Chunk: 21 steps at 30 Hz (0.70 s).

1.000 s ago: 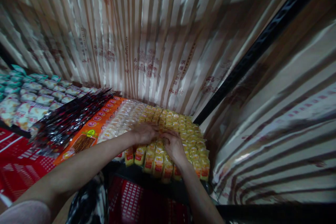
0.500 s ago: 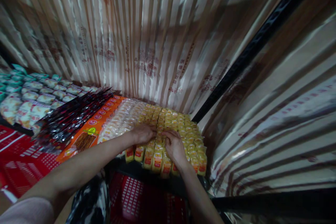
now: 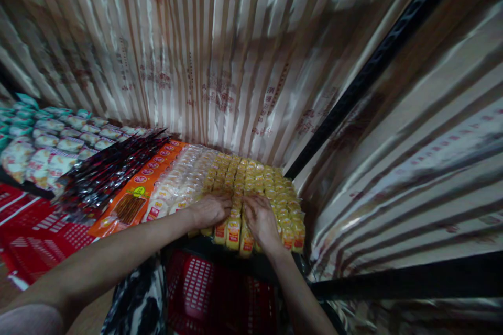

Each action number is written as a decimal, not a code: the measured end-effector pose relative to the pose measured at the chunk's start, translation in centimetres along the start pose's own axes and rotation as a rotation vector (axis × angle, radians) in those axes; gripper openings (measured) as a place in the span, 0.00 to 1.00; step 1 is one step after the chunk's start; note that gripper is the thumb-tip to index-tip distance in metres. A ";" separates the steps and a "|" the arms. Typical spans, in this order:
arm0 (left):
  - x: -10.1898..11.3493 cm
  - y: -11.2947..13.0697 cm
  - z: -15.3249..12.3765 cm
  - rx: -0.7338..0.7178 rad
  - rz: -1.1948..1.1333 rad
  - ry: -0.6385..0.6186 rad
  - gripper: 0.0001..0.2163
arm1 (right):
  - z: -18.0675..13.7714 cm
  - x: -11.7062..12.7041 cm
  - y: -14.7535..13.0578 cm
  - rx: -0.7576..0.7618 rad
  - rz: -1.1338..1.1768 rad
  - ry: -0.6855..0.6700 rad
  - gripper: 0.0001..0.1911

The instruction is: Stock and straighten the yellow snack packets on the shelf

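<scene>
Rows of yellow wrapped snack packets (image 3: 233, 233) with red labels lie close together on a dark shelf. Over the left part of these rows is my left hand (image 3: 212, 208), its fingers curled and pressed together on a packet, tips partly hidden. My right hand (image 3: 261, 220) rests a little to the right, fingers loosely stretched over the packets. Between the two hands a narrow row of packets shows. Left of the yellow rows are clear-wrapped pale packets (image 3: 184, 172), partly behind my left wrist.
Further left lie an orange snack bag (image 3: 135, 200), a stack of dark shiny bags (image 3: 113, 167) and white-and-green packets (image 3: 63, 138). Red baskets (image 3: 198, 277) stand below the shelf. A striped sheet (image 3: 220, 63) hangs behind, beside a slanting black post (image 3: 353, 84).
Both hands stay at the yellow rows. The right hand's fingers have straightened from a tighter curl, and the left hand has shifted slightly towards me. The view has moved a little.
</scene>
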<state>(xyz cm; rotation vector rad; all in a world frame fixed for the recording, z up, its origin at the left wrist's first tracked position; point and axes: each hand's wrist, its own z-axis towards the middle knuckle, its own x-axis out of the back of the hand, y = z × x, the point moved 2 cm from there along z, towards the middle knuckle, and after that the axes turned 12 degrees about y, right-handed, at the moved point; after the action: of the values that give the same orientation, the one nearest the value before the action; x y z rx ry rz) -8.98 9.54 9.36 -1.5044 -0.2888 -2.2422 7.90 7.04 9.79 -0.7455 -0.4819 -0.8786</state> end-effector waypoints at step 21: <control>-6.0 9.9 -5.7 0.270 -0.035 0.078 0.12 | -9.0 -1.8 -3.8 -0.147 0.170 -0.095 0.22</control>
<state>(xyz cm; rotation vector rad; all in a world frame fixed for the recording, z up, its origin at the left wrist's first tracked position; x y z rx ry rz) -7.33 -0.17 1.03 -1.2772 -0.5722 -2.1802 4.49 -0.36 4.20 -0.9517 -0.4339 -0.7267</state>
